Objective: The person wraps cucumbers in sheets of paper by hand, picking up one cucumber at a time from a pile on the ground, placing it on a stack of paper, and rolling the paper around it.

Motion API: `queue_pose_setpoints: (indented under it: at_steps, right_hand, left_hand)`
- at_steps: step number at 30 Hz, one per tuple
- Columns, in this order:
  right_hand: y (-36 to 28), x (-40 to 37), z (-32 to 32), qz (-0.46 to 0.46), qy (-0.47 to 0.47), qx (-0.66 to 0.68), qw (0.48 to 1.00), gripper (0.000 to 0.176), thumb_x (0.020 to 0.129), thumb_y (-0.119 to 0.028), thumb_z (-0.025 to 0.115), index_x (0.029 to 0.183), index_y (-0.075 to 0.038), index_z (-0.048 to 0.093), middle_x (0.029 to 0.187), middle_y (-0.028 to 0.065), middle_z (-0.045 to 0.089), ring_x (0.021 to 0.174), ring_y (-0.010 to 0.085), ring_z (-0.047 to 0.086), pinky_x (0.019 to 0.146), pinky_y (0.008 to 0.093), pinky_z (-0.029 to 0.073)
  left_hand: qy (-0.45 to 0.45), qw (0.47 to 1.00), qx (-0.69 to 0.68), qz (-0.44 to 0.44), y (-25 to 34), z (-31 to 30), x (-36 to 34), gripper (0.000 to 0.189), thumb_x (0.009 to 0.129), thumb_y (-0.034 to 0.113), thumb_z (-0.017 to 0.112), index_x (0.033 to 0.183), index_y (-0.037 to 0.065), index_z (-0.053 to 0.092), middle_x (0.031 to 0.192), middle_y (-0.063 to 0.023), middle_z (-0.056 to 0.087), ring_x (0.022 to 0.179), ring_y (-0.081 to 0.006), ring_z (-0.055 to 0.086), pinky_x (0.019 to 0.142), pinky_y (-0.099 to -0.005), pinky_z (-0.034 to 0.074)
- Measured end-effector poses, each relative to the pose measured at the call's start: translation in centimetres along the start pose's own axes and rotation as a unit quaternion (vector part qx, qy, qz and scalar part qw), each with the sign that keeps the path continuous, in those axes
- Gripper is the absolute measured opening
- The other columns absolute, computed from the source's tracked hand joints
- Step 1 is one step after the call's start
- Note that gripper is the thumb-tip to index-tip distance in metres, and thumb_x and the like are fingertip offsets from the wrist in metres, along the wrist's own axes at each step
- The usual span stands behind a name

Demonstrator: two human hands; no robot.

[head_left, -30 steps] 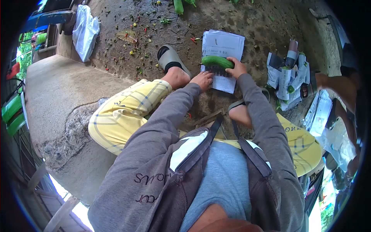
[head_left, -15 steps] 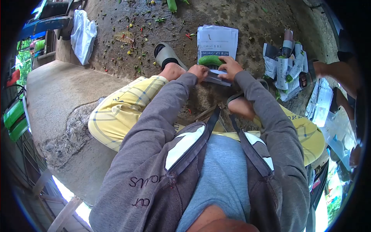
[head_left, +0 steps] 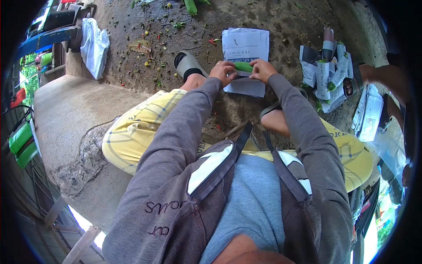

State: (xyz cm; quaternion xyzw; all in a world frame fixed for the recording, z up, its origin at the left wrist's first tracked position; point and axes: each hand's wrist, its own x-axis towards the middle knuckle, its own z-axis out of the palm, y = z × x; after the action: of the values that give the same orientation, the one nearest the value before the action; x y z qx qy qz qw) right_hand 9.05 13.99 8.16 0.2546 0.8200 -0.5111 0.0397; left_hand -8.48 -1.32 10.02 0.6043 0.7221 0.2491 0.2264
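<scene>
A green cucumber (head_left: 243,66) lies crosswise on a stack of printed paper sheets (head_left: 245,42) on the ground in front of me. The near edge of the top sheet is turned up against the cucumber's near side. My left hand (head_left: 223,73) is closed at the cucumber's left end, its fingers pinching the raised paper edge. At the right end my right hand (head_left: 263,71) is closed the same way, thumb against the paper and fingers over the cucumber. Both ends of the cucumber are hidden under the fingers.
Several paper-wrapped vegetables (head_left: 324,79) lie in a pile to the right, near another person's foot (head_left: 350,86). More folded paper (head_left: 368,113) lies beyond. A white plastic bag (head_left: 94,48) hangs at the left by a concrete ledge (head_left: 70,105). Another green vegetable (head_left: 190,7) lies at the top.
The near paper edge has come up against the cucumber. My left hand has moved up to the cucumber's left end, and my right hand has lowered its fingers to the paper edge.
</scene>
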Motion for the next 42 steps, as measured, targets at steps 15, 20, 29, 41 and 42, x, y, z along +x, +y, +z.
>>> queue_pose_setpoints:
  at_steps: [15, 20, 29, 41, 42]
  right_hand:
    - [-1.4, 3.6, 4.5, -0.111, 0.194, -0.246, 0.943, 0.017, 0.081, -0.012, 0.046, 0.095, -0.013, 0.054, 0.102, 0.0053, 0.054, 0.102, 0.0236, 0.049, 0.082, 0.0383, 0.038]
    - [-1.8, 5.4, 2.2, -0.027, 0.131, -0.146, 0.98, 0.031, 0.069, -0.018, 0.068, 0.096, -0.012, 0.053, 0.101, 0.0065, 0.056, 0.102, 0.0267, 0.052, 0.082, 0.0383, 0.042]
    - [-0.7, 4.0, 3.7, 0.123, 0.076, 0.209, 0.967, 0.044, 0.074, -0.04, 0.069, 0.098, -0.002, 0.066, 0.096, 0.0155, 0.064, 0.092, 0.0306, 0.058, 0.082, 0.0389, 0.046]
    - [-3.4, 1.9, -3.0, 0.018, 0.146, 0.072, 0.986, 0.05, 0.076, -0.037, 0.067, 0.112, -0.003, 0.058, 0.106, 0.019, 0.062, 0.098, 0.0346, 0.059, 0.085, 0.038, 0.046]
    - [-3.5, 1.6, -4.1, -0.012, 0.149, 0.051, 0.987, 0.049, 0.076, -0.037, 0.066, 0.11, -0.003, 0.059, 0.104, 0.0189, 0.062, 0.097, 0.035, 0.059, 0.085, 0.0384, 0.047]
  left_hand:
    - [0.21, 0.949, 0.039, -0.232, -0.4, 1.5, 2.7, 0.023, 0.078, 0.02, 0.066, 0.093, 0.004, 0.059, 0.093, -0.0156, 0.062, 0.083, -0.0296, 0.059, 0.074, -0.0378, 0.046]
    - [0.163, 0.757, -0.335, -0.537, -3.3, 6.0, -1.3, 0.038, 0.087, 0.041, 0.056, 0.096, 0.004, 0.057, 0.096, -0.007, 0.062, 0.08, -0.0196, 0.058, 0.068, -0.0339, 0.044]
    - [0.144, 0.532, -0.711, -0.437, -0.9, 5.8, 3.9, 0.028, 0.083, 0.026, 0.06, 0.101, 0.005, 0.055, 0.092, -0.0094, 0.062, 0.086, -0.0236, 0.061, 0.082, -0.0431, 0.049]
    - [0.298, 0.643, -0.551, -0.441, 5.3, 3.6, 10.5, 0.034, 0.083, 0.027, 0.066, 0.104, 0.005, 0.052, 0.089, -0.0079, 0.059, 0.077, -0.0203, 0.059, 0.066, -0.0378, 0.049]
    - [0.279, 0.62, -0.602, -0.419, 6.3, 2.9, 11.2, 0.034, 0.086, 0.032, 0.061, 0.105, 0.006, 0.052, 0.09, -0.0078, 0.059, 0.078, -0.0204, 0.059, 0.069, -0.0379, 0.049]
